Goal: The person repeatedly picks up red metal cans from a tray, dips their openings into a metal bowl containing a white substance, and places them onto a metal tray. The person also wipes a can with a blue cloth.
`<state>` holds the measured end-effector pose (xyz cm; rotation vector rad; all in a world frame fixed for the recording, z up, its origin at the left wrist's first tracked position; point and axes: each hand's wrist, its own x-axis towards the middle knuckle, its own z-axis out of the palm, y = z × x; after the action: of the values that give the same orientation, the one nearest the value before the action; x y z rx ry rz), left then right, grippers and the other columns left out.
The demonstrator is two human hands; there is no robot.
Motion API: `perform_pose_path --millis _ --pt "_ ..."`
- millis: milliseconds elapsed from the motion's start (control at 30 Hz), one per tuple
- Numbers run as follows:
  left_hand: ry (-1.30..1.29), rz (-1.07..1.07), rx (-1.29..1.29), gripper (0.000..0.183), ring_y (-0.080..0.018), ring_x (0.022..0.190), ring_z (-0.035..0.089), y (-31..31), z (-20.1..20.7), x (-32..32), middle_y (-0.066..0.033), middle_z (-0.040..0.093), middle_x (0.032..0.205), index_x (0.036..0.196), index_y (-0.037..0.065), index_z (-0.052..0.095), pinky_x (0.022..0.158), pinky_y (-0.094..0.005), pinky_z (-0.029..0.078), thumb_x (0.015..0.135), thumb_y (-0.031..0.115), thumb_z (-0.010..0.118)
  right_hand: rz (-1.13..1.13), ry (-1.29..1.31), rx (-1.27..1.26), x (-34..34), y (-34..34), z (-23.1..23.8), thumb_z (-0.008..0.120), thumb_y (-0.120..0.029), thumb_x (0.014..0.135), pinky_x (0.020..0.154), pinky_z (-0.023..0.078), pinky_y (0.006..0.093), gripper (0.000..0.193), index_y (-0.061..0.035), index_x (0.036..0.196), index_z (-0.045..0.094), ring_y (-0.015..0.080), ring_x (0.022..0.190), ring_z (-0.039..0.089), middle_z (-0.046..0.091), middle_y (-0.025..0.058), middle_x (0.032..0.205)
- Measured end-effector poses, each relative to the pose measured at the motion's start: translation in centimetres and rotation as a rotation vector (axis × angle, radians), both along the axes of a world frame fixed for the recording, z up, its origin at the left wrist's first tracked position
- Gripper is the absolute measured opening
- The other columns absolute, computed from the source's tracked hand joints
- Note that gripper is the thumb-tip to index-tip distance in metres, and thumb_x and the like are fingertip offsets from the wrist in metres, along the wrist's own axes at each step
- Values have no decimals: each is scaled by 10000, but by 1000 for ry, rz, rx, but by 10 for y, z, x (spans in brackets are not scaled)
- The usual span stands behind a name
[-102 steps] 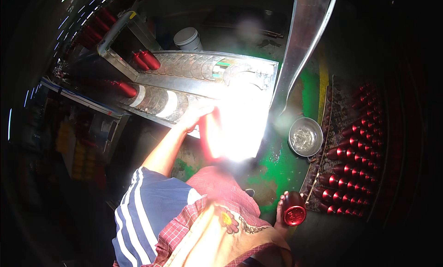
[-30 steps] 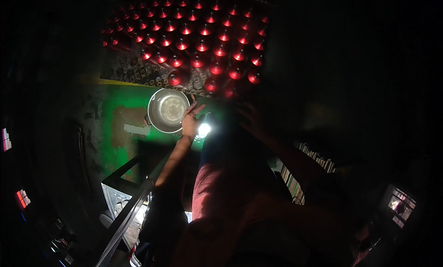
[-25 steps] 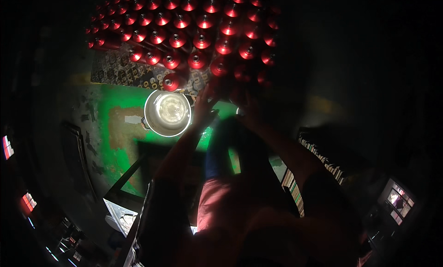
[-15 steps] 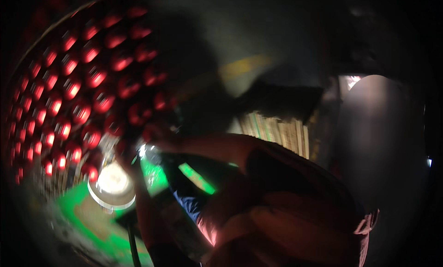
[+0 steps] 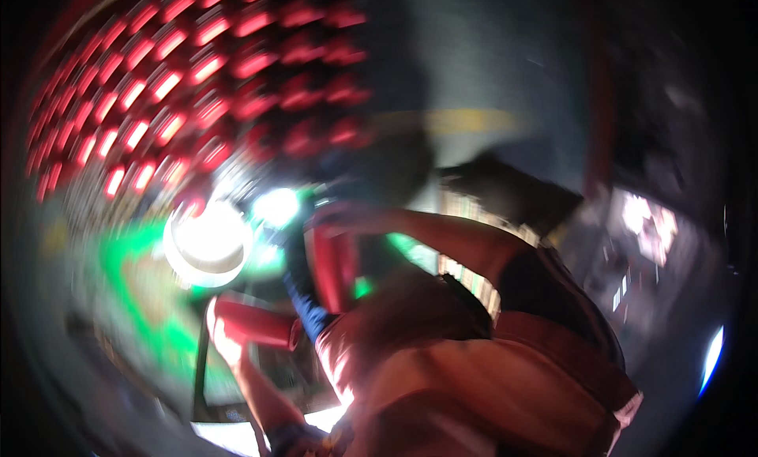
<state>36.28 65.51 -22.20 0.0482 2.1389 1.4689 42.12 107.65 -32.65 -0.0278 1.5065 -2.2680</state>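
Note:
My left hand point(image 5: 225, 337), lit brightly at the lower left, is closed around one end of a red cylinder point(image 5: 260, 325) that lies nearly level and points right. Farther off and to the right, my right hand point(image 5: 338, 218) grips the top of a second red cylinder point(image 5: 335, 271), which hangs upright below it. Motion blur hides the separate fingers of both hands. Beyond them, many more red cylinders point(image 5: 209, 66) stand in close rows, their ends toward me. What the cylinders are exactly cannot be made out.
A glowing round lamp point(image 5: 207, 244) with a white rim stands left of my right hand, with a smaller bright light point(image 5: 276, 207) beside it. Beneath lies a green and brown surface point(image 5: 146, 299). A pale slatted stack point(image 5: 466, 208) and a dark floor with a yellow line point(image 5: 474, 121) are at the right.
My hands, close together near the lamp before, are now apart. My left hand has come down and nearer, and a red cylinder now shows plainly in each hand. The whole view has shifted.

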Motion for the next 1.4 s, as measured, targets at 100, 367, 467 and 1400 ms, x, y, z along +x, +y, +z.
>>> perform_pose_path --millis 100,367,467,1400 --pt "316 -221 -962 254 -198 978 666 -27 1 12 -68 686 1078 1111 74 644 855 -300 525 883 180 603 184 -383 -475 -24 -87 2 567 -293 981 990 460 347 380 -74 1291 565 190 1145 573 602 85 1206" --pt "-501 895 816 322 -244 1027 639 -93 -55 -27 -104 657 1129 1180 51 598 867 -359 526 909 225 599 349 -683 -942 -98 -291 26 593 -313 937 950 497 362 471 -72 1334 515 191 1086 604 595 84 1238" --pt "-548 894 891 350 -261 1046 629 -111 -67 -34 -117 646 1148 1206 42 581 871 -381 526 919 241 597 344 -643 -998 -114 -335 26 522 -260 1016 892 514 303 404 -39 1354 512 130 1056 605 601 45 1235" --pt "771 -284 -256 402 -343 1252 509 151 -174 -163 -177 532 1386 1216 47 670 952 -431 499 827 106 751 -724 80 1050 -49 -25 -105 769 -123 712 1090 388 468 481 -246 1172 700 366 1367 318 321 165 1483"
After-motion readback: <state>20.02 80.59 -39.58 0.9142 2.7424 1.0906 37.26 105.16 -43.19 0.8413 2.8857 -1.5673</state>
